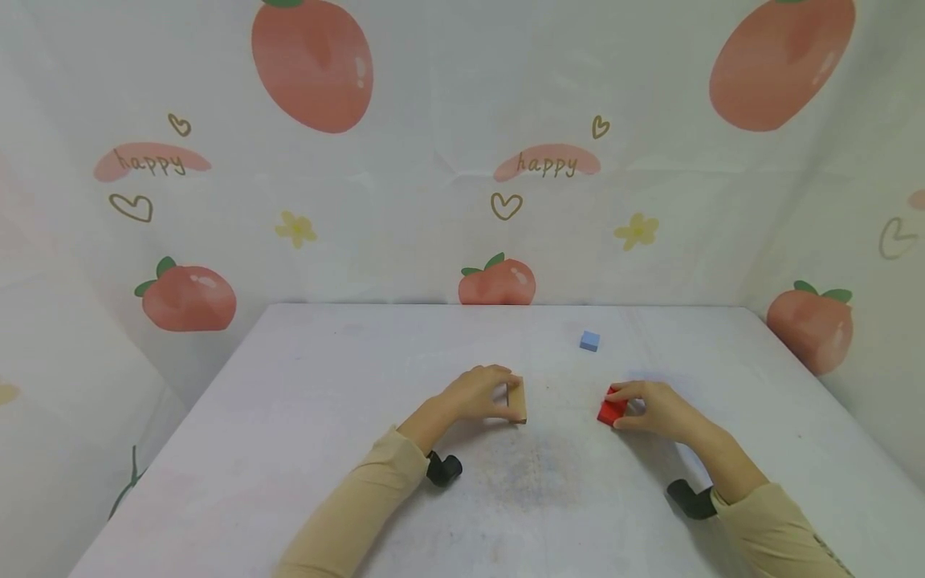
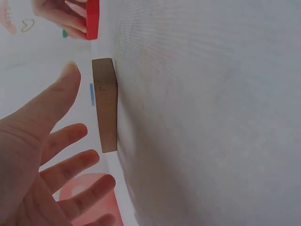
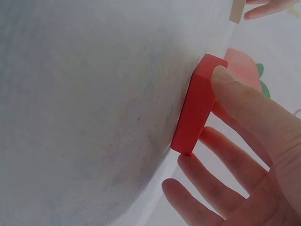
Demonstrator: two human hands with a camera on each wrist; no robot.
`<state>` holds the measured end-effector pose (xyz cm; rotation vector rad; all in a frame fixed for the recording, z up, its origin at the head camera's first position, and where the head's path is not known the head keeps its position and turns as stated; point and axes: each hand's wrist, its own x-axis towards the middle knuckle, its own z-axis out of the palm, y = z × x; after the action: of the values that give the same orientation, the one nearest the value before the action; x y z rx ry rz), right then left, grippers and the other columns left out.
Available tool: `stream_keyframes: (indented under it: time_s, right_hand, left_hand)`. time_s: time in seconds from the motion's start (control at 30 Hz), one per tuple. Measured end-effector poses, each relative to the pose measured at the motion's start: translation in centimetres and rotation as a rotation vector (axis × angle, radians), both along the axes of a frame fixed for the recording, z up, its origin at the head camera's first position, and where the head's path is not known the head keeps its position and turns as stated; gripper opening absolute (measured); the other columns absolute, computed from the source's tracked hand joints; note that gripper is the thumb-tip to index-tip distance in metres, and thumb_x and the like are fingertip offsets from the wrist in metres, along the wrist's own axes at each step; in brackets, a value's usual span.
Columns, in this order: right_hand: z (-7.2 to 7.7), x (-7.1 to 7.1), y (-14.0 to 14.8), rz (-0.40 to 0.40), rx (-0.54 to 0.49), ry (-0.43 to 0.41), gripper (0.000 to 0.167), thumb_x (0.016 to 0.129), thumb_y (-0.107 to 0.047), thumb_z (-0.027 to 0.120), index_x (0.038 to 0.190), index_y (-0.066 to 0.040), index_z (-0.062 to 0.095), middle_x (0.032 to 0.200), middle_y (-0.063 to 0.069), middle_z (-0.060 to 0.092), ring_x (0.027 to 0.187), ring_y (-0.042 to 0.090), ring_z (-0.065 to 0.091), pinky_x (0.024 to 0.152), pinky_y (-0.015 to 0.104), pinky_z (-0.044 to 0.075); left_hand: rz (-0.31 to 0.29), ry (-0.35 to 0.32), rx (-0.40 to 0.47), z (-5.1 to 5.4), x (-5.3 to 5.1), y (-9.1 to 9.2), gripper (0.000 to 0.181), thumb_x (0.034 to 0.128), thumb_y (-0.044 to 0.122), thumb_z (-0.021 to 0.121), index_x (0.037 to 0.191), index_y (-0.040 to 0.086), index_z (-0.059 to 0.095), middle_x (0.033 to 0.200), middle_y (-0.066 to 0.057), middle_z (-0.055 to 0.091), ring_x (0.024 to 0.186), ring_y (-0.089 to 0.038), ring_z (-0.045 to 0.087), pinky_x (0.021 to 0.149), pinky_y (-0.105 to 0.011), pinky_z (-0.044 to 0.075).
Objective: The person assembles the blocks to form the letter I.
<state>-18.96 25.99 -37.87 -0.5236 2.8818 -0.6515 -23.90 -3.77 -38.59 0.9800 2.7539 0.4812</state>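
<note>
A pale backdrop [image 1: 426, 88] printed with fruit, hearts and flowers hangs behind a white table [image 1: 289, 417]. From the near side two forearms in tan sleeves [image 1: 354, 506] reach across it, each wearing a black wrist mount [image 1: 691, 499]. The left hand [image 1: 473, 395], left of centre, is spread around a wooden block [image 1: 517, 401] without gripping it; the left wrist view shows a gap between thumb and block. The right hand [image 1: 659, 409], farther right, pinches a red block [image 1: 611, 413] between thumb and fingertips, at its two ends.

The wooden block lies near the table's middle, its length running near to far. It looks light and stiff, hardly fragile, and best taken by its near and far ends. The red block, to its right, seems equally rigid and light, but its smooth painted faces may slip a little, so firm pressure on both ends should suit. Smallest in this view, a blue block [image 1: 589, 341] sits alone toward the far edge
</note>
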Motion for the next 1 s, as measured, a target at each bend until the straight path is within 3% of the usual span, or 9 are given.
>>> stream_keyframes:
  time_s: [0.27,0.63,1.0]
  right_hand:
    - [-0.1,-0.1,0.0,-0.001,0.005,0.000,0.038,0.075,-0.016,0.076,0.110,-0.002,0.068,0.122,0.026,0.058,0.111,0.044,0.052,0.087,0.051,0.051]
    - [-0.1,-0.1,0.1,0.000,-0.004,0.001,0.038,0.074,-0.015,0.076,0.110,-0.003,0.068,0.122,0.026,0.059,0.110,0.044,0.052,0.086,0.051,0.051]
    - [-0.1,0.0,0.1,0.007,-0.009,0.006,0.038,0.074,-0.016,0.076,0.109,-0.002,0.068,0.122,0.026,0.059,0.110,0.044,0.052,0.086,0.050,0.051]
  left_hand:
    - [-0.068,0.111,0.029,0.0,0.8,-0.8,0.034,0.0856,0.029,0.066,0.117,0.015,0.065,0.128,-0.006,0.061,0.119,-0.026,0.056,0.101,-0.041,0.043]
    - [-0.065,0.134,0.023,-0.1,1.2,-0.9,0.024,0.0870,0.026,0.065,0.110,0.018,0.069,0.125,-0.001,0.063,0.116,-0.023,0.058,0.099,-0.039,0.044]
    - [-0.027,0.090,0.014,-0.1,1.3,-0.3,0.027,0.0886,0.027,0.063,0.113,0.015,0.069,0.126,-0.002,0.063,0.119,-0.021,0.057,0.101,-0.039,0.044]
